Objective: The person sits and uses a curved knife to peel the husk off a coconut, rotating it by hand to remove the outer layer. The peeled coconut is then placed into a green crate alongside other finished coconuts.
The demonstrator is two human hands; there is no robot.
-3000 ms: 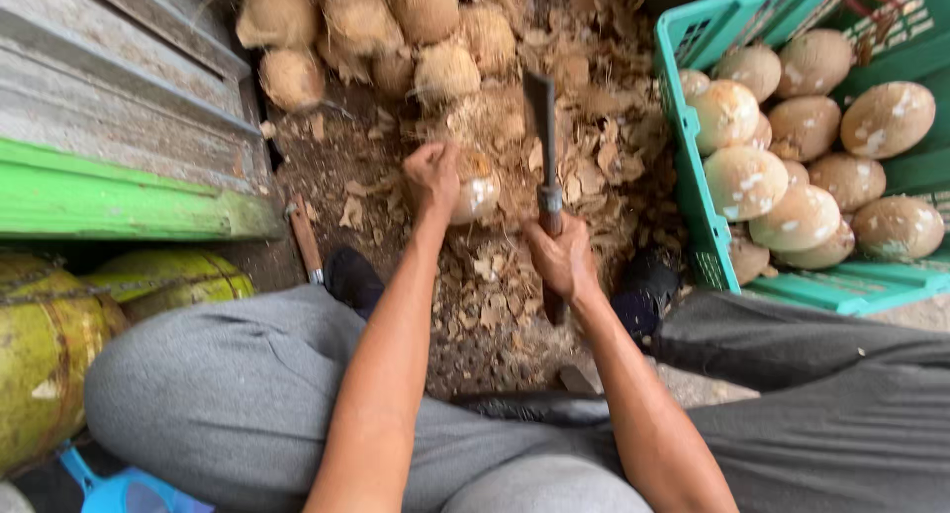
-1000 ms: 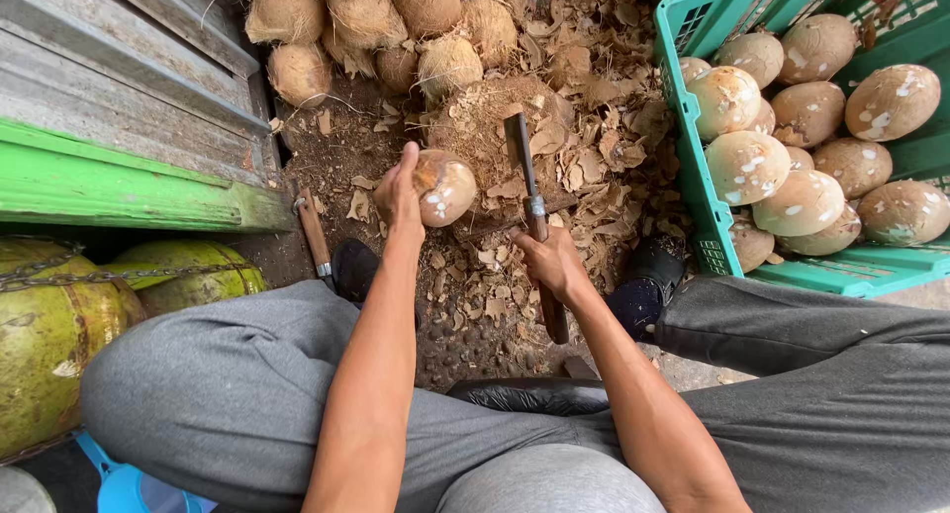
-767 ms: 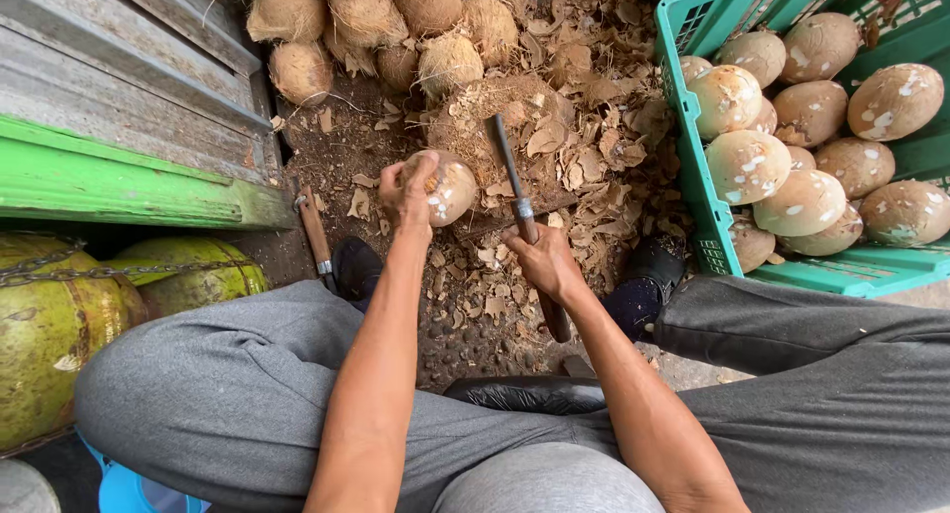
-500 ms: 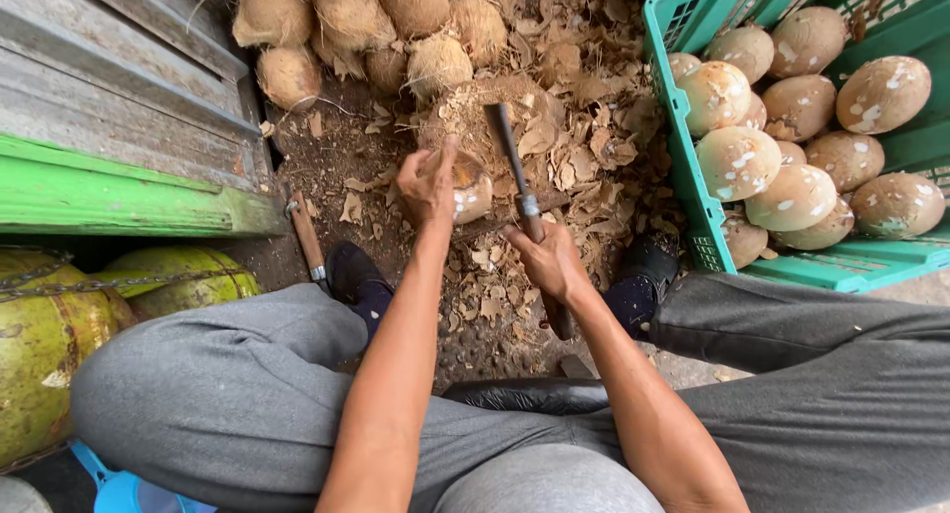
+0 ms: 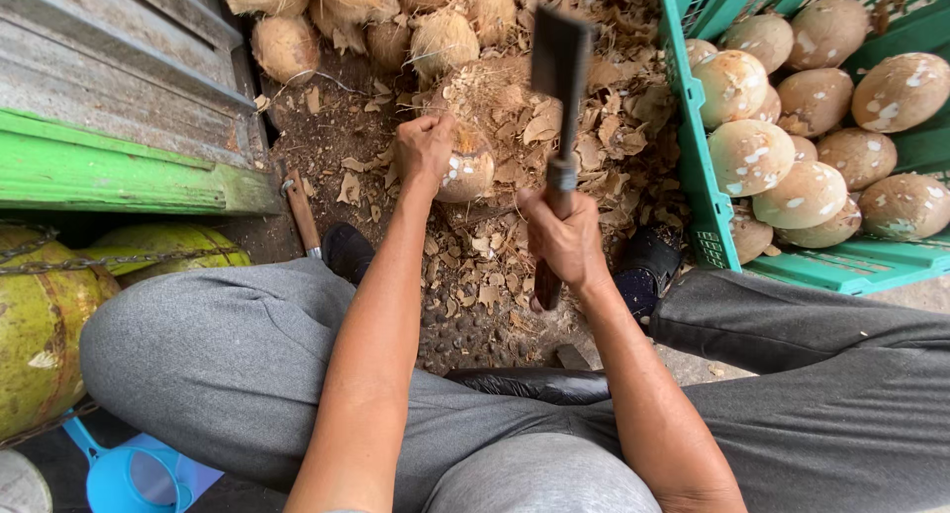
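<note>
Brown husk chips (image 5: 604, 97) carpet the dirt floor between your feet, where you sit astride the work with a grey-and-green plank wall (image 5: 119, 167) at your left. Your left hand (image 5: 424, 147) clamps its fingers over the top of a partly peeled coconut (image 5: 469, 169), pinning it against the ground among the shavings. Your right hand (image 5: 564, 238) wraps shut around the wooden handle of a cleaver (image 5: 556, 63), blade raised upright just beside the nut.

Judging by its look, the coconut is hard, round and fairly heavy, with pale scraped patches that could turn slick; a grip high on the crown, fingers kept clear of the blade's side, looks safest. The cleaver seems stiff and top-heavy, so a hold low on the handle suits it.

Unpeeled fibrous coconuts (image 5: 435, 33) pile up beyond the one in hand. A green plastic crate (image 5: 693, 167) at your right holds smooth peeled coconuts (image 5: 792, 191). Green coconuts (image 5: 40, 325) bound by a chain sit at your left knee, with a blue plastic scoop (image 5: 129, 478) below. No labels or signs can be made out anywhere.
</note>
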